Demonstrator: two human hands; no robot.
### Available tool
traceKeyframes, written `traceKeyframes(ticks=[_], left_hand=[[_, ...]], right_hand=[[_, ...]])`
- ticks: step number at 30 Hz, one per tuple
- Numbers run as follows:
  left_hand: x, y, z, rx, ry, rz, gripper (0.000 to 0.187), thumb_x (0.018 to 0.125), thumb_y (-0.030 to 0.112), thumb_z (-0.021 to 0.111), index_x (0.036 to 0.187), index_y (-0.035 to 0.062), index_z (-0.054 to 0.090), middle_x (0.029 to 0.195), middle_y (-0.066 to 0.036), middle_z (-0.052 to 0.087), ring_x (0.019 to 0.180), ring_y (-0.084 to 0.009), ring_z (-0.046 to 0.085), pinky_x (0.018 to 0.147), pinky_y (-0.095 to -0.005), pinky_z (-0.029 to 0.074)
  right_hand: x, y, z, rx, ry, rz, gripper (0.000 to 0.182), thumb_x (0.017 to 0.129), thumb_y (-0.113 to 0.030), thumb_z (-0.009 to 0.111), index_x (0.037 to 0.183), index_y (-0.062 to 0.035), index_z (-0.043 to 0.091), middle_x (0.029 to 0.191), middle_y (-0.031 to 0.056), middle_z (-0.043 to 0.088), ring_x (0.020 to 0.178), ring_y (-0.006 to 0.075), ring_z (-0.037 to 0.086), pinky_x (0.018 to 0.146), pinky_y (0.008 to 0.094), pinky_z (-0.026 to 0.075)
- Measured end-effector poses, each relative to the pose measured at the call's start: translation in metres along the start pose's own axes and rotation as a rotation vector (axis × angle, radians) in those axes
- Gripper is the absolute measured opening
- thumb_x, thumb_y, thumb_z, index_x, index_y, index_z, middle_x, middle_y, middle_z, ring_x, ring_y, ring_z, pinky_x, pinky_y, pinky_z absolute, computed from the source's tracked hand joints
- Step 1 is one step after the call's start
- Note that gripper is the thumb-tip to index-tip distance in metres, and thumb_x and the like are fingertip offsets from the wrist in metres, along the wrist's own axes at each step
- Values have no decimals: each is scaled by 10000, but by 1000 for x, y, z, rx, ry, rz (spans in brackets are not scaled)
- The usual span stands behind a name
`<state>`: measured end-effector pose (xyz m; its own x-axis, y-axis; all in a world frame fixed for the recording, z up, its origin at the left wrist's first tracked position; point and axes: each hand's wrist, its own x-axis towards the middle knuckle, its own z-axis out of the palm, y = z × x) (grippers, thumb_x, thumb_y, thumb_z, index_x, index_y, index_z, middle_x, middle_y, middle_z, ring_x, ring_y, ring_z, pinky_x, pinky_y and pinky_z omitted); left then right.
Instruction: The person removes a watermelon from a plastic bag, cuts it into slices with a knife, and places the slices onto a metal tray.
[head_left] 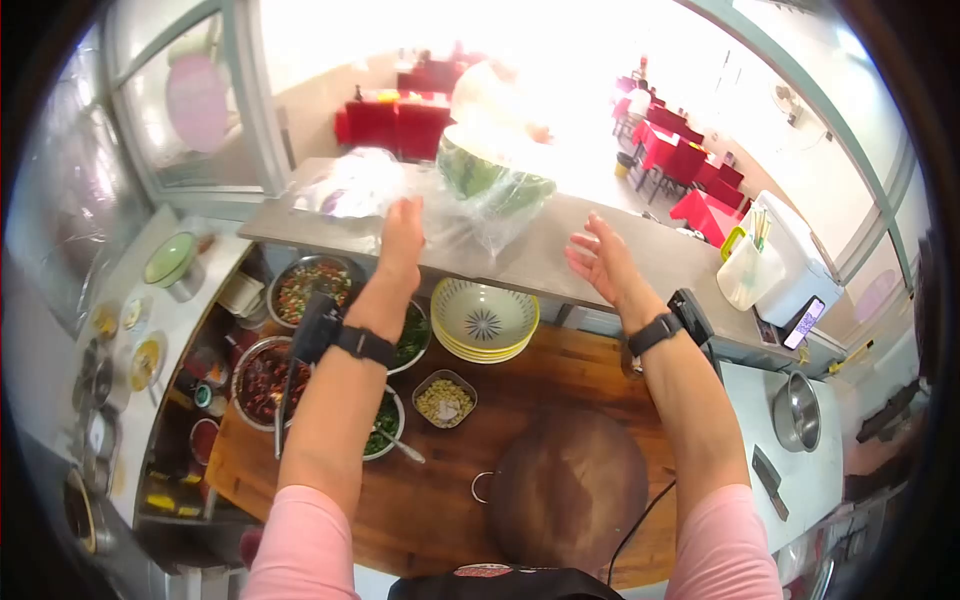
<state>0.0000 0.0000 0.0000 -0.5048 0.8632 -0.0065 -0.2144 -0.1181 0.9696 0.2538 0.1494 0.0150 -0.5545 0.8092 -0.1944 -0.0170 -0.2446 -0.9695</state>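
Note:
My left hand [403, 240] reaches toward the serving ledge [640, 250], seen edge-on with its fingers stretched out and nothing in it. To its right, a cut watermelon [480, 175] in a clear plastic bag [500, 225] rests at the ledge. My right hand [605, 262] is on the other side of the watermelon, palm turned inward and fingers spread, holding nothing. Both hands are apart from the bag. Beside my left hand, a crumpled clear plastic bag [355, 185] lies on the ledge. A stack of patterned bowls [487, 318] stands below, between my forearms.
On the wooden table [440, 510] are a round chopping board [570, 490], a tray of chopped pale pieces [445, 402] and bowls of chopped food [310, 285]. A cleaver [770, 480] and metal bowl [797, 415] occupy the right counter. A phone [804, 322] leans at the ledge's right end.

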Motion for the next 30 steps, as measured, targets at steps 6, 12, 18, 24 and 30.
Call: traceKeyframes(ticks=[6, 12, 18, 24, 30], left_hand=[[51, -1, 9, -168, 133, -68, 677, 834, 430, 445, 1330, 69, 160, 1354, -125, 216, 1190, -368, 279, 926, -434, 300], [113, -31, 8, -598, -372, -65, 671, 791, 534, 443, 1282, 96, 315, 1276, -101, 368, 1144, -288, 361, 936, -436, 301], [103, -36, 28, -525, -258, -62, 566, 824, 472, 411, 1223, 71, 382, 1177, -104, 471, 1078, -261, 461, 906, -396, 389], [84, -35, 25, -578, -359, -18, 527, 848, 452, 409, 1213, 71, 403, 1154, -83, 488, 1060, -226, 473, 868, -369, 419], [-46, -40, 38, -635, -216, -266, 506, 881, 440, 354, 1253, 97, 369, 1227, -50, 447, 1116, -182, 432, 936, -349, 357]], right_hand=[[82, 11, 18, 221, 49, -11, 818, 760, -545, 493, 1305, -33, 160, 1298, 191, 251, 1050, 357, 425, 810, 432, 399], [155, 7, 29, 508, -198, 5, 778, 780, -607, 380, 1301, -42, 259, 1328, 145, 297, 1177, 317, 334, 955, 461, 274], [156, 3, 36, 571, -326, -26, 628, 779, -475, 440, 1260, -82, 351, 1287, 102, 375, 1180, 284, 345, 971, 482, 247], [115, 24, 16, 570, -345, -197, 541, 765, -285, 502, 1229, -39, 374, 1230, 113, 441, 1116, 267, 425, 943, 430, 314], [-30, 64, -19, 616, -253, -238, 516, 782, -250, 542, 1179, 42, 391, 1148, 153, 496, 1034, 267, 499, 893, 388, 397]])
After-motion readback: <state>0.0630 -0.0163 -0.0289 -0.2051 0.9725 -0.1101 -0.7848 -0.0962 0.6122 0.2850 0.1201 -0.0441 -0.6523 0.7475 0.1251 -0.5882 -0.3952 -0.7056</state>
